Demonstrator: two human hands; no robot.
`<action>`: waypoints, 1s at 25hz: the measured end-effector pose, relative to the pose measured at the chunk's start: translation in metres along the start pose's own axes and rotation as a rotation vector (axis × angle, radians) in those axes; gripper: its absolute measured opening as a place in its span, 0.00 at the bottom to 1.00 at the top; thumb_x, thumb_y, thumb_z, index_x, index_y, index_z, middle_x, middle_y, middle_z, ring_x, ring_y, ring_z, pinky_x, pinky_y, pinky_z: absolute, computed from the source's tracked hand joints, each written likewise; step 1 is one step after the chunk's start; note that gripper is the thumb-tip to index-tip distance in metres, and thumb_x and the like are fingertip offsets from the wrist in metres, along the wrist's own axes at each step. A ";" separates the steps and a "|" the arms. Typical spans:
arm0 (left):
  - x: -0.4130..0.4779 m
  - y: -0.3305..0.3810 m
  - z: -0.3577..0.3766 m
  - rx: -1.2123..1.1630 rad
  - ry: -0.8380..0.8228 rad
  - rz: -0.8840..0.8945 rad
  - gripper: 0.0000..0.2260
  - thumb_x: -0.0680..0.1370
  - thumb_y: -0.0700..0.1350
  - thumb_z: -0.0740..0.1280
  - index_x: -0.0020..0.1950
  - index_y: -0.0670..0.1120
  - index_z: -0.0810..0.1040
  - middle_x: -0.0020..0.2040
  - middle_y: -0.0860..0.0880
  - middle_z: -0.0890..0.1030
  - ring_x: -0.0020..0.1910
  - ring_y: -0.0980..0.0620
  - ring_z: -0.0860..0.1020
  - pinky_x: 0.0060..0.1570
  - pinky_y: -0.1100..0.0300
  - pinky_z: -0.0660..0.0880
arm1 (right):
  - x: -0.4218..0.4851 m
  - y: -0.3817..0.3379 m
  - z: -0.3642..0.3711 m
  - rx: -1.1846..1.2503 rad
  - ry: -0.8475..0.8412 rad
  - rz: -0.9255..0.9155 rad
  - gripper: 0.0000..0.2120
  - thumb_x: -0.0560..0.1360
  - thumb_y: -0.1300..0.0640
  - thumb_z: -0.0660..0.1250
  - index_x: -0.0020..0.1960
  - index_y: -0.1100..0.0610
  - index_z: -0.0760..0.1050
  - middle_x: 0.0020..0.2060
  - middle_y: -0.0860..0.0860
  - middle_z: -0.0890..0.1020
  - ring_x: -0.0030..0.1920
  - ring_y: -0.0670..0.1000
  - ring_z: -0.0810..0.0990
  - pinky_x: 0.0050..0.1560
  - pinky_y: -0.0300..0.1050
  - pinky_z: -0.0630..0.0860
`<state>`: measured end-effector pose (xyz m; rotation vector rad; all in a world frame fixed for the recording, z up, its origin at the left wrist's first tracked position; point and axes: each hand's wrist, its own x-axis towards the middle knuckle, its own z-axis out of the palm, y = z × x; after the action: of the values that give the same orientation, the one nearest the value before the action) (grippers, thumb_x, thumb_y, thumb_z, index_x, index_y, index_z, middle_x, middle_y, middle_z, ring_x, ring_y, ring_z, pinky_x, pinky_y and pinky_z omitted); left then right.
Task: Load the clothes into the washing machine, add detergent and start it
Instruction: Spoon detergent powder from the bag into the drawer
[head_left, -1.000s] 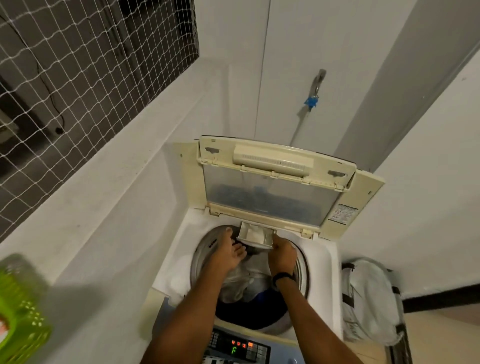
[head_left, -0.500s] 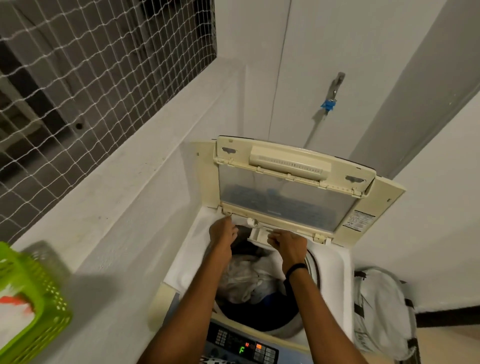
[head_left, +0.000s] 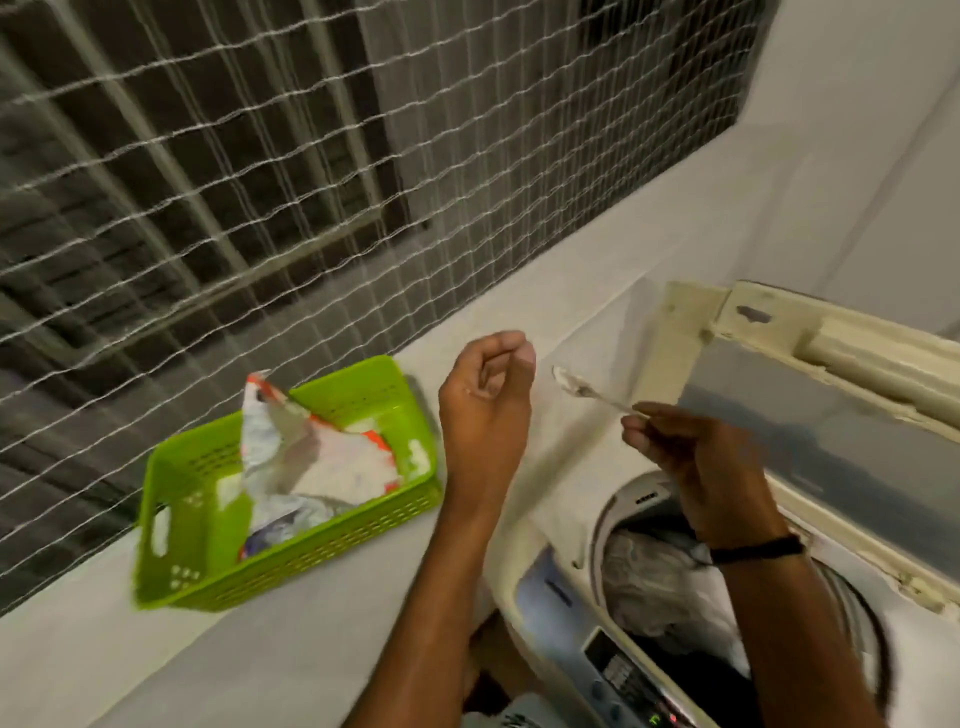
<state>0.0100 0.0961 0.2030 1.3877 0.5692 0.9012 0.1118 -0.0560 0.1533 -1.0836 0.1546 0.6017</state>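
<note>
The right hand (head_left: 701, 467) pinches the end of a small spoon (head_left: 596, 395) between thumb and fingertips, bowl pointing left toward the basket (head_left: 291, 564). That looks like a scooping grip, long reach and light hold. The spoon hangs in the air over the gap between washer (head_left: 566, 499) and ledge (head_left: 260, 654); whether its bowl holds any powder is too blurred to tell.

The left hand (head_left: 485, 415) is raised beside it with its fingers curled in toward the thumb and nothing visible in them. It is likely placed to steady or open the bag (head_left: 322, 462).

The bag lies crumpled in the green basket with its mouth up and open, so the powder is reachable from above. The basket sits on the ledge just beside the washer, under the net (head_left: 208, 182), which keeps the carry from bag to machine short.

The lid (head_left: 779, 322) stands up and back, leaving the drum open. The clothes (head_left: 660, 577) are already inside, a pale bundle on top. The panel (head_left: 623, 670) shows lights, so power seems on.

By my reading, 1 of 3 steps is done and detergent is the step in hand — a level spoon will matter on the way across.
</note>
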 end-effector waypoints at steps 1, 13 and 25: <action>0.000 0.017 -0.021 0.022 0.084 0.075 0.06 0.78 0.36 0.69 0.54 0.40 0.80 0.50 0.43 0.84 0.47 0.53 0.81 0.50 0.61 0.78 | -0.008 0.002 0.022 -0.026 -0.069 -0.005 0.09 0.74 0.71 0.60 0.47 0.70 0.79 0.36 0.61 0.85 0.40 0.57 0.86 0.40 0.41 0.82; 0.009 0.022 -0.232 0.956 0.211 -0.342 0.10 0.77 0.56 0.67 0.53 0.50 0.77 0.48 0.49 0.83 0.48 0.42 0.81 0.52 0.45 0.78 | -0.045 0.085 0.224 -1.353 -0.540 -0.449 0.20 0.67 0.47 0.63 0.50 0.59 0.84 0.51 0.57 0.84 0.57 0.61 0.78 0.59 0.51 0.73; 0.002 0.018 -0.240 0.819 0.158 -0.215 0.06 0.80 0.50 0.62 0.51 0.48 0.70 0.41 0.47 0.79 0.41 0.43 0.77 0.47 0.40 0.77 | -0.024 0.098 0.241 -1.518 -0.646 -0.251 0.07 0.70 0.60 0.66 0.43 0.64 0.78 0.40 0.58 0.83 0.46 0.60 0.81 0.45 0.46 0.77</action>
<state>-0.1842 0.2367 0.1885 1.9342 1.2777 0.6178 -0.0006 0.1752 0.2012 -2.2124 -1.1683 0.7958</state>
